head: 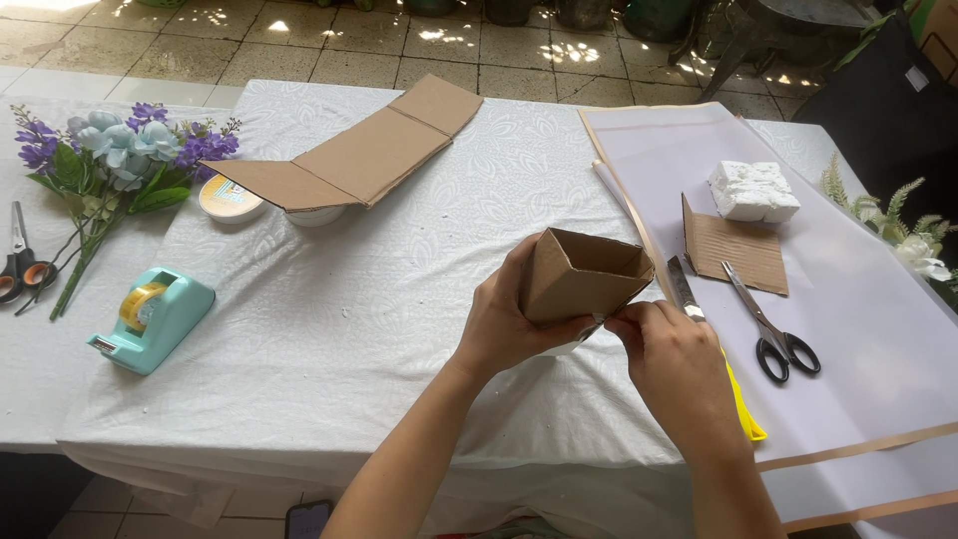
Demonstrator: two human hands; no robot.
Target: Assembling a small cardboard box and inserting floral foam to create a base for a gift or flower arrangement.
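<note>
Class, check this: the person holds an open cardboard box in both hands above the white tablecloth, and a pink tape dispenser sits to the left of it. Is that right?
Not quite. The head view shows the tape dispenser is turquoise, not pink. The rest stands: both hands, left hand and right hand, hold the open cardboard box above the white tablecloth.

Brown cardboard box; white leaf-embossed tablecloth; mint-green tape dispenser, yellow roll; purple and pale-blue flowers, green leaves; black-handled scissors; yellow-handled cutter; lilac paper, tan edge; white foam block.
</note>
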